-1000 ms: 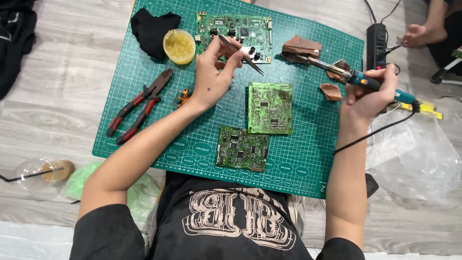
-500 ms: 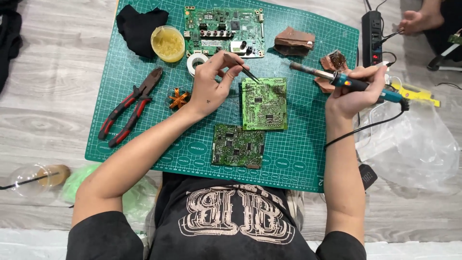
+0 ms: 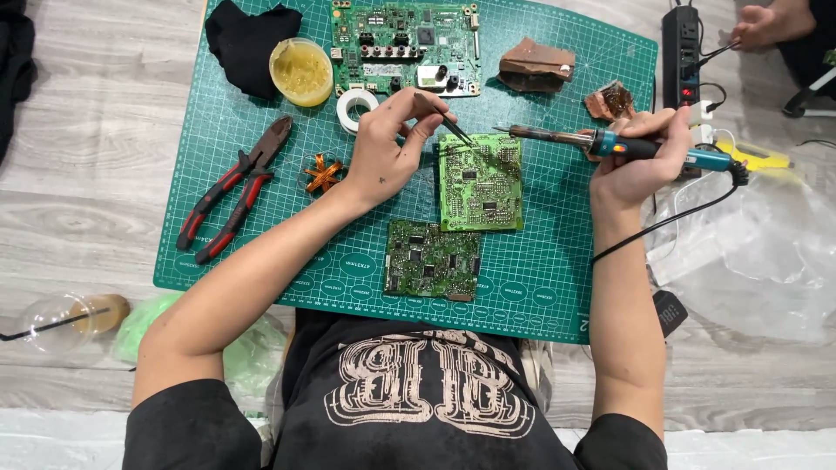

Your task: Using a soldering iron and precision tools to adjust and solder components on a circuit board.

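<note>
My left hand (image 3: 390, 146) pinches thin dark tweezers (image 3: 453, 127) whose tips rest at the top left corner of a bright green circuit board (image 3: 481, 183) lying on the green cutting mat (image 3: 261, 252). My right hand (image 3: 640, 157) grips a blue-handled soldering iron (image 3: 610, 144) held level, its metal tip just above the same board's top edge. A darker green board (image 3: 433, 259) lies below it, nearer my body. A large board (image 3: 405, 45) sits at the mat's far edge.
Red-handled pliers (image 3: 233, 190), a copper braid coil (image 3: 322, 172), a white tape roll (image 3: 356, 107), a yellow flux tub (image 3: 300, 71), black cloth (image 3: 248, 39) and brown sponges (image 3: 535, 65) lie on the mat. A power strip (image 3: 681, 48), a plastic bag (image 3: 758, 244) and another person's hand (image 3: 762, 24) are at the right.
Both hands have come down and inward over the bright green board. The tweezers and the iron tip now meet at its top edge.
</note>
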